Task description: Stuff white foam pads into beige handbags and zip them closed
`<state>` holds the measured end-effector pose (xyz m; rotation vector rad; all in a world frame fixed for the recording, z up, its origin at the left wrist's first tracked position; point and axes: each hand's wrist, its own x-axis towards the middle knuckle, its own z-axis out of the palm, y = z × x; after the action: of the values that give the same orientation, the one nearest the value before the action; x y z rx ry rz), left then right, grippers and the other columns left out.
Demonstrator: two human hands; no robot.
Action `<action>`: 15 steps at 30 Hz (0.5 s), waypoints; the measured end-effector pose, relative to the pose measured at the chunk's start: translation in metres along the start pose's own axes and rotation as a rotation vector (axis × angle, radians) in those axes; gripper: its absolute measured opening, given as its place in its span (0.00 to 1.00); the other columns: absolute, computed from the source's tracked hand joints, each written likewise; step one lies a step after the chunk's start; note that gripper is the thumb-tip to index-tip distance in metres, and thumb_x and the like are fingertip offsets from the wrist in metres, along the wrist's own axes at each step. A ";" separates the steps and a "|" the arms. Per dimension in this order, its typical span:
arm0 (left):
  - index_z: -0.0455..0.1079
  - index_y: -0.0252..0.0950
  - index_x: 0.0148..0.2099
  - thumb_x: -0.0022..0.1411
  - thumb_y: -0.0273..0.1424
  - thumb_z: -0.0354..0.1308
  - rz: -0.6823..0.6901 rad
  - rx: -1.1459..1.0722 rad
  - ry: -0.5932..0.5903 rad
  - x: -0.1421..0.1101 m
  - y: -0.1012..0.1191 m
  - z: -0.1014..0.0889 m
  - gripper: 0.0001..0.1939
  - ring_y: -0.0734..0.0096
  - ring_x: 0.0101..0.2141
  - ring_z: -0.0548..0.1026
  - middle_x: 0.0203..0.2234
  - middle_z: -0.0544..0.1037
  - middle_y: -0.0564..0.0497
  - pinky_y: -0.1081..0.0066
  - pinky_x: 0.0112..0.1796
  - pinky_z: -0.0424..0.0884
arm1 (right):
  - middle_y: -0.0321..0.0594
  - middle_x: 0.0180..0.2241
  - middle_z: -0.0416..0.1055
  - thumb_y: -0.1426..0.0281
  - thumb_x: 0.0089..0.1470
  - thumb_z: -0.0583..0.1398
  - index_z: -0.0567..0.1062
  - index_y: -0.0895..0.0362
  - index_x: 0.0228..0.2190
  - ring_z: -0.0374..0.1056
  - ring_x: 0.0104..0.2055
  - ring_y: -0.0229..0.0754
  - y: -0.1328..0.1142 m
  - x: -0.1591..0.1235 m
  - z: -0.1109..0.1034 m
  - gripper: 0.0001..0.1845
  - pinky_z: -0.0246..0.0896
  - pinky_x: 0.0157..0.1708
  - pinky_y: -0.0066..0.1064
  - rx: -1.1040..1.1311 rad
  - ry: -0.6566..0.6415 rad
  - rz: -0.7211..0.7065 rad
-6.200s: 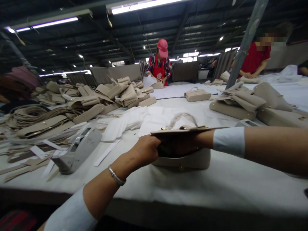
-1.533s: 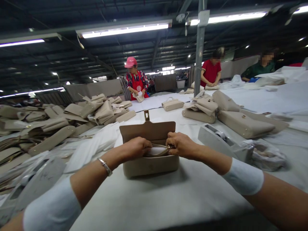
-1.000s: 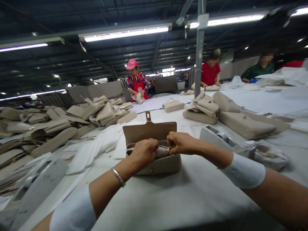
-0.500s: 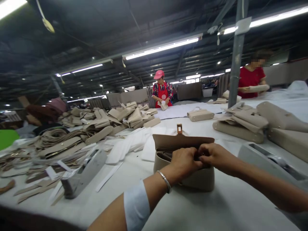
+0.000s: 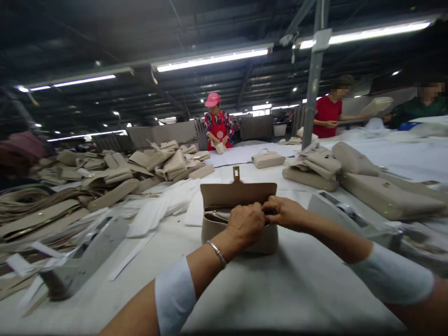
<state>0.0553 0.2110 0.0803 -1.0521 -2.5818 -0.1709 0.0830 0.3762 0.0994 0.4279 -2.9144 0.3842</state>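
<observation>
A beige handbag (image 5: 213, 229) stands on the white table (image 5: 287, 289) in front of me, its flap (image 5: 238, 193) raised with a gold clasp at the top. My left hand (image 5: 247, 224) is curled over the bag's open mouth near the middle, fingers closed on its edge. Touching it from the right, my right hand (image 5: 285, 212) pinches at the same opening. What the fingers grip inside is hidden. Pale lining shows at the left of the opening.
A grey tape dispenser (image 5: 84, 254) lies at left, another (image 5: 345, 217) at right. Beige bag parts are piled at the back left (image 5: 164, 161); finished bags (image 5: 385, 196) lie at right. White paper sheets (image 5: 157, 210) are spread behind. Three people work at the far side.
Since a second ago my left hand slid right along the bag's opening until it met my right hand. The white stuffing seen in the opening earlier is mostly covered. My head swung left, then back.
</observation>
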 end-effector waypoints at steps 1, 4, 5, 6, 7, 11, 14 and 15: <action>0.66 0.33 0.41 0.66 0.32 0.42 0.008 0.031 0.005 0.001 0.002 0.001 0.13 0.58 0.33 0.76 0.33 0.77 0.42 0.62 0.35 0.67 | 0.39 0.33 0.70 0.65 0.50 0.57 0.77 0.52 0.32 0.67 0.35 0.41 -0.004 0.002 -0.002 0.10 0.55 0.30 0.28 -0.070 -0.035 0.024; 0.66 0.32 0.40 0.64 0.28 0.42 0.024 0.067 0.019 0.005 0.005 0.000 0.11 0.57 0.34 0.75 0.32 0.76 0.41 0.60 0.37 0.65 | 0.39 0.30 0.72 0.68 0.48 0.58 0.76 0.55 0.27 0.67 0.32 0.40 -0.015 0.005 -0.009 0.07 0.50 0.25 0.27 -0.223 -0.105 0.078; 0.66 0.32 0.39 0.64 0.27 0.43 0.020 0.069 0.022 0.005 0.004 0.000 0.11 0.57 0.34 0.75 0.32 0.76 0.42 0.59 0.38 0.65 | 0.40 0.30 0.73 0.69 0.48 0.58 0.76 0.56 0.27 0.67 0.32 0.40 -0.018 0.005 -0.010 0.07 0.50 0.25 0.27 -0.263 -0.104 0.067; 0.66 0.32 0.38 0.63 0.27 0.43 0.011 0.074 0.027 0.005 0.003 -0.002 0.10 0.57 0.34 0.74 0.31 0.76 0.42 0.59 0.38 0.64 | 0.42 0.31 0.73 0.68 0.49 0.57 0.76 0.57 0.27 0.67 0.32 0.41 -0.020 0.003 -0.011 0.08 0.51 0.26 0.27 -0.302 -0.090 0.038; 0.66 0.32 0.38 0.63 0.27 0.43 -0.002 0.082 0.033 0.004 0.002 -0.003 0.10 0.57 0.34 0.74 0.31 0.75 0.42 0.58 0.38 0.63 | 0.43 0.32 0.73 0.68 0.51 0.57 0.76 0.58 0.28 0.68 0.33 0.41 -0.022 0.001 -0.011 0.09 0.51 0.28 0.28 -0.334 -0.071 -0.003; 0.69 0.32 0.35 0.62 0.31 0.46 -0.041 0.114 0.069 -0.001 -0.010 -0.011 0.12 0.56 0.38 0.71 0.33 0.73 0.42 0.57 0.40 0.61 | 0.41 0.33 0.71 0.65 0.55 0.56 0.75 0.57 0.27 0.67 0.34 0.40 -0.019 -0.006 -0.006 0.11 0.53 0.34 0.30 -0.360 -0.012 -0.132; 0.71 0.34 0.34 0.61 0.34 0.48 -0.076 0.123 0.060 -0.007 -0.027 -0.018 0.12 0.55 0.41 0.68 0.36 0.72 0.43 0.57 0.41 0.60 | 0.39 0.33 0.70 0.65 0.54 0.57 0.75 0.56 0.28 0.67 0.35 0.40 -0.016 -0.008 -0.004 0.10 0.52 0.36 0.31 -0.343 -0.010 -0.159; 0.71 0.34 0.34 0.61 0.34 0.48 -0.103 0.122 0.049 -0.009 -0.034 -0.020 0.13 0.55 0.42 0.67 0.37 0.72 0.43 0.57 0.41 0.60 | 0.38 0.33 0.69 0.65 0.54 0.57 0.74 0.56 0.28 0.66 0.34 0.39 -0.015 -0.009 -0.004 0.10 0.51 0.36 0.31 -0.339 -0.015 -0.161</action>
<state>0.0429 0.1760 0.0962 -0.8619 -2.5673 -0.0630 0.0964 0.3653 0.1052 0.6050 -2.8521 -0.1359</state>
